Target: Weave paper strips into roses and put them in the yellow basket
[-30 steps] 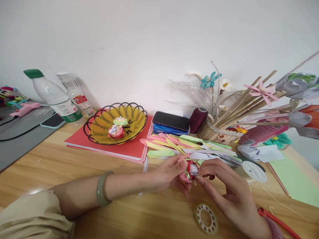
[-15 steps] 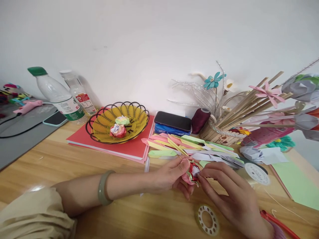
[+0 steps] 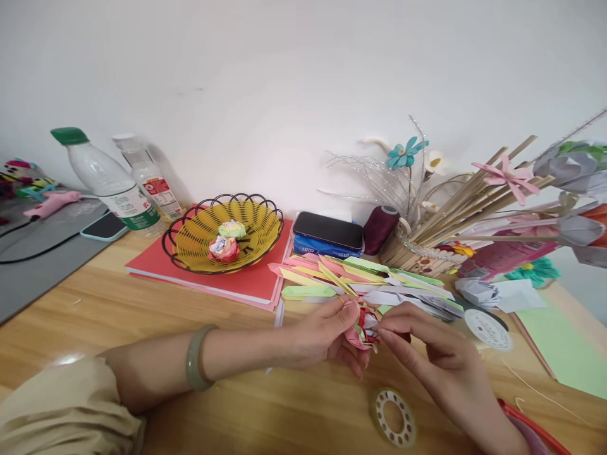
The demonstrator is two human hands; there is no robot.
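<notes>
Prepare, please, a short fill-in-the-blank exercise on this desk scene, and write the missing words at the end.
1. The left hand holds a layered pink, red and white flower made of ____, and the right hand touches it.
2. A round pale-green bangle is worn on the ____ arm.
3. The round yellow woven basket with a black rim holds ____ multicoloured paper flowers.
4. The leftmost clear plastic bottle has a ____ cap.

Missing words: paper; left; two; green.
</notes>
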